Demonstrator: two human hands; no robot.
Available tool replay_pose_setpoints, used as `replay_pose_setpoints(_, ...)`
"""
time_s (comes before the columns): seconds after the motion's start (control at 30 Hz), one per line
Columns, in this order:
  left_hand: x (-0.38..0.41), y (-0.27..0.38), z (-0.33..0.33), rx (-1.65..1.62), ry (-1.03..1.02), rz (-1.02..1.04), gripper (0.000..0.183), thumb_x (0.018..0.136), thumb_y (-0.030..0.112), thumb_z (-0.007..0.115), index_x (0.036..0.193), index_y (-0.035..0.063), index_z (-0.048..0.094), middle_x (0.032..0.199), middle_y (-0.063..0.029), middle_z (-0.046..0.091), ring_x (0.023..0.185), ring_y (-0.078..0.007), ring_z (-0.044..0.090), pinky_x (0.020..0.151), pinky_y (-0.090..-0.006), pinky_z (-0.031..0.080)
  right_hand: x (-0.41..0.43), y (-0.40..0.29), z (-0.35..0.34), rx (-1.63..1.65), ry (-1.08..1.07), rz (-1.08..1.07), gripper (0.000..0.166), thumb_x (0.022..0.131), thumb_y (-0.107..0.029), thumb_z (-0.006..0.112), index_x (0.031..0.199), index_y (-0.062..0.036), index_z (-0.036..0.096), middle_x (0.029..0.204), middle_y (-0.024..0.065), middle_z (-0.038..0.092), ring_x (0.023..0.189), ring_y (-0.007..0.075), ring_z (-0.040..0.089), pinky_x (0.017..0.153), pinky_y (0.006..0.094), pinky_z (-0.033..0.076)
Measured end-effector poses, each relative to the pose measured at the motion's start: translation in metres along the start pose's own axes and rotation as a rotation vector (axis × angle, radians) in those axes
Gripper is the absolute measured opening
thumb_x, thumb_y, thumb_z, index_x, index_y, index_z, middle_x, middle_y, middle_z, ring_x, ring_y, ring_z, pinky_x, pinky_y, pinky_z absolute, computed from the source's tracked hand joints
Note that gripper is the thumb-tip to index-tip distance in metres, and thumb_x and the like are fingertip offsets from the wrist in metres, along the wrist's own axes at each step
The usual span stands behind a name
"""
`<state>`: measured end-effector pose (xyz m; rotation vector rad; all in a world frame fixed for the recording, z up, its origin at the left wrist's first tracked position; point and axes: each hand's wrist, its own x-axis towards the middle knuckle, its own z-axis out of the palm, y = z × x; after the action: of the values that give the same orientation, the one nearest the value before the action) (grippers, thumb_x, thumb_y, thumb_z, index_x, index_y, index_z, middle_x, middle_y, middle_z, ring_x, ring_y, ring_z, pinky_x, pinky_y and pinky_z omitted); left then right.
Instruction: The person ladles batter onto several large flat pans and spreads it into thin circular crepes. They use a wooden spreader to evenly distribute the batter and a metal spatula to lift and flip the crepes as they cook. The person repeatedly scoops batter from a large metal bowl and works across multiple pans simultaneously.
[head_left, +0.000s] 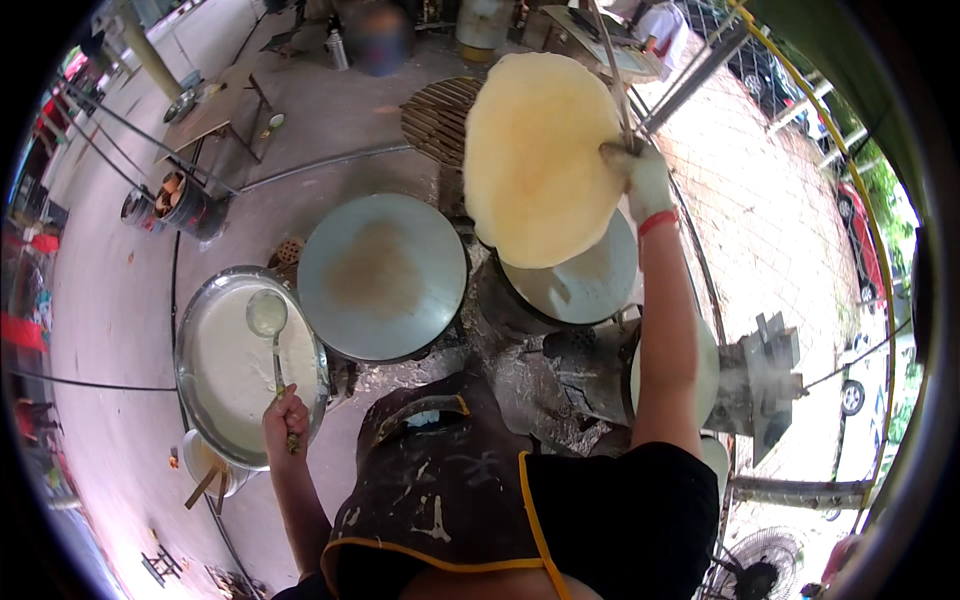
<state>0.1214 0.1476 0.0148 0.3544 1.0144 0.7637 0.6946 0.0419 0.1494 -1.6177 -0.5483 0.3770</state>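
My left hand (286, 420) grips the handle of a metal ladle (267, 313). The ladle's bowl, with pale batter in it, is over a wide steel basin (184, 375) of creamy white batter (232, 367). My right hand (646, 180), in a whitish glove, pinches the right edge of a large, thin, yellowish pancake (544, 165). Held up, the pancake covers part of a round griddle (604, 281). Left of that griddle is another round griddle (382, 277) with a brownish patch in its middle. My right forearm partly hides a third griddle (703, 375).
A round slatted rack (435, 120) lies beyond the griddles. Below the basin is a tub (206, 461) with wooden sticks. Buckets (191, 214) and a low table (214, 112) stand at the left. An electric fan (757, 577) is at the lower right, near the metal railing.
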Motion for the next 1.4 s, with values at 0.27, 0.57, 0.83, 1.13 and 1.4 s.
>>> replay_pose_setpoints(0.27, 0.001, -0.011, 0.005, -0.134, 0.158, 0.056, 0.015, 0.087, 0.006, 0.052, 0.100, -0.0009, 0.049, 0.061, 0.0025, 0.036, 0.044, -0.0048, 0.033, 0.033, -0.0171, 0.025, 0.199, 0.047, 0.082, -0.732, -0.122, -0.132, 0.025, 0.065, -0.020, 0.068, 0.080, 0.0002, 0.067, 0.073, 0.0139, 0.065, 0.067, 0.0256, 0.062, 0.060, 0.0351, 0.048)
replay_pose_setpoints(0.57, -0.008, -0.018, 0.027, -0.254, 0.384, 0.188, 0.022, 0.086, 0.004, 0.050, 0.105, -0.0048, 0.046, 0.061, 0.0014, 0.037, 0.045, -0.0048, 0.033, 0.032, -0.0161, 0.026, 0.182, 0.004, 0.169, -1.149, -0.309, -0.745, 0.034, 0.087, -0.042, 0.047, 0.092, -0.0127, 0.063, 0.089, 0.0130, 0.064, 0.082, 0.0315, 0.062, 0.071, 0.0414, 0.050)
replay_pose_setpoints(0.83, -0.005, -0.015, 0.046, -0.272, 0.392, 0.205, 0.018, 0.086, 0.004, 0.051, 0.102, -0.0045, 0.049, 0.061, 0.0004, 0.038, 0.044, -0.0058, 0.033, 0.032, -0.0170, 0.027, 0.187, 0.245, 0.214, -1.132, -0.349, -0.522, 0.016, 0.080, -0.017, 0.048, 0.088, -0.0118, 0.062, 0.091, 0.0111, 0.061, 0.081, 0.0330, 0.062, 0.067, 0.0441, 0.050)
replay_pose_setpoints(1.13, -0.008, -0.008, 0.003, -0.204, 0.361, 0.206, 0.012, 0.091, 0.017, 0.051, 0.094, 0.0049, 0.052, 0.059, 0.0041, 0.039, 0.039, -0.0037, 0.033, 0.031, -0.0173, 0.025, 0.101, 0.245, 0.236, -0.935, -0.631, -0.453, 0.054, 0.082, -0.045, 0.057, 0.121, -0.0086, 0.052, 0.096, 0.0182, 0.063, 0.086, 0.0347, 0.061, 0.074, 0.0427, 0.049)
replay_pose_setpoints(1.4, 0.002, -0.003, -0.138, -0.075, 0.543, 0.096, 0.011, 0.090, 0.014, 0.048, 0.086, 0.0044, 0.047, 0.061, -0.0005, 0.042, 0.040, -0.0069, 0.035, 0.032, -0.0211, 0.026, -0.167, 0.170, 0.351, -0.648, -1.365, -0.158, 0.029, 0.091, -0.031, 0.049, 0.103, -0.0086, 0.062, 0.067, 0.0117, 0.061, 0.056, 0.0219, 0.060, 0.055, 0.0340, 0.048)
